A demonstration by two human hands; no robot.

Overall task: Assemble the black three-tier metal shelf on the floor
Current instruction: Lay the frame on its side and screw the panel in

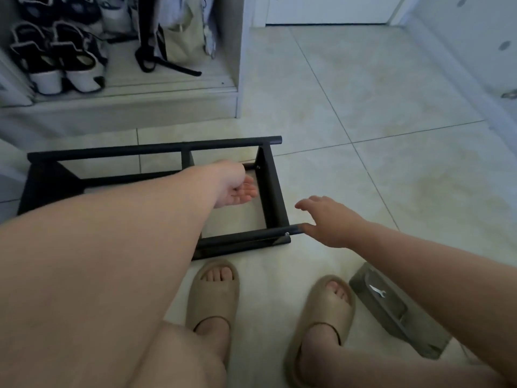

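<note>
- On the floor, from 9 o'clock to the centre, lies the black shelf frame (156, 148), resting on its side with its long rails running left to right. I judge it stiff and rather heavy. Its smooth painted tubes may slip in the palm or scratch the tiles.
- At 10 o'clock a shoe cabinet (120, 99) stands close behind the frame, so there is little room on that side.
- At the centre the left hand (237, 189) reaches inside the frame, palm up, fingers loosely curved and holding nothing, just beside the end panel (272, 191).
- At 4 o'clock the right hand (327, 219) is spread with its fingers apart and only touches the tip of the near tube (246, 240).
- The long rails near this end panel seem the best hold, one for each hand.
- At 5 o'clock a grey tray (397, 317) with a small wrench (377, 291) lies near the slippers (212, 295), and a foot could knock it.
- From 1 to 3 o'clock the tile floor (363, 93) gives room for turning.
</note>
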